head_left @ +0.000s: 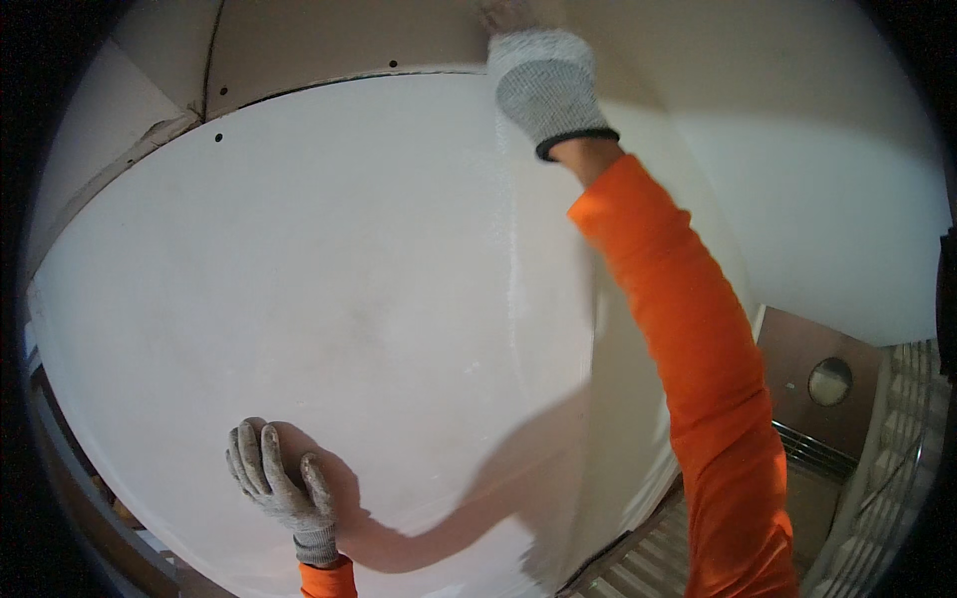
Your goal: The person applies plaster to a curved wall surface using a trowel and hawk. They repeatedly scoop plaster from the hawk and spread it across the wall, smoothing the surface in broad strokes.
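A large white plasterboard-like panel [349,249] fills the middle of the view. My left hand [282,480], in a grey knit glove, rests against its lower part with fingers stretched upward and thumb apart. Overhead, my right hand [546,85] reaches to the panel's top edge in a similar glove. Its fingers are blurred and partly lost at the upper border, so whether they hold anything is hidden. A pale powdery vertical streak [512,254] runs down the panel below that hand.
Beyond a dark gap, a brownish board [329,40] adjoins the panel's top. A dark screw-like dot [219,138] marks the upper left. Right are a white wall [817,209], a brown panel with an oval opening [830,382], and a slatted surface [638,558].
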`<act>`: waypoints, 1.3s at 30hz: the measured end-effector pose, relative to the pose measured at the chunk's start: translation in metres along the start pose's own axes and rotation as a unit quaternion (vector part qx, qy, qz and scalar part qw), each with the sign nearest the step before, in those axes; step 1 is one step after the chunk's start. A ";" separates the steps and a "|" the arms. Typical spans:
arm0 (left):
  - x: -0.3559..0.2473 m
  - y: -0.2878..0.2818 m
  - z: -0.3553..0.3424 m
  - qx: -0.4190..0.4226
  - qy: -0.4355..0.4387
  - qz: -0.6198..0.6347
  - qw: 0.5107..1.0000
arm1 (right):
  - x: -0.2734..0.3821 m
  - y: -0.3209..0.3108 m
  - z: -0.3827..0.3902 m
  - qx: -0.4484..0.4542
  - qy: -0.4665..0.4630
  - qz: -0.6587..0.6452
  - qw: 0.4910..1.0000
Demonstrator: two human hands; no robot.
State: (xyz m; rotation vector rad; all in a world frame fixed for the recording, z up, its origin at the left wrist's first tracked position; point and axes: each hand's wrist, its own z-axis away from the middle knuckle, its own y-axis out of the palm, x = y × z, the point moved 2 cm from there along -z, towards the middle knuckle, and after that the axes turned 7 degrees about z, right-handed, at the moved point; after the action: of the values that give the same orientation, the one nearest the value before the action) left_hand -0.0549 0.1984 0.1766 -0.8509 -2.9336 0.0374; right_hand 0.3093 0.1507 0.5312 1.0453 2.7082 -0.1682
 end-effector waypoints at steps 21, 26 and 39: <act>0.001 0.006 0.003 0.020 -0.016 0.012 1.000 | -0.118 0.055 -0.028 0.014 -0.046 -0.027 0.998; 0.000 0.002 0.000 0.008 -0.015 0.028 0.999 | -0.091 0.017 0.060 -0.004 -0.129 -0.179 0.975; -0.001 0.000 -0.004 -0.005 -0.013 0.018 1.000 | -0.079 -0.041 0.153 0.102 -0.231 -0.238 0.938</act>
State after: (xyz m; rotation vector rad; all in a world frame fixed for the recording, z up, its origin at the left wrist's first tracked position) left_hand -0.0538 0.1978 0.1801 -0.9127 -2.9437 0.0356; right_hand 0.3649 0.0407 0.4047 0.3056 2.4754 -0.6964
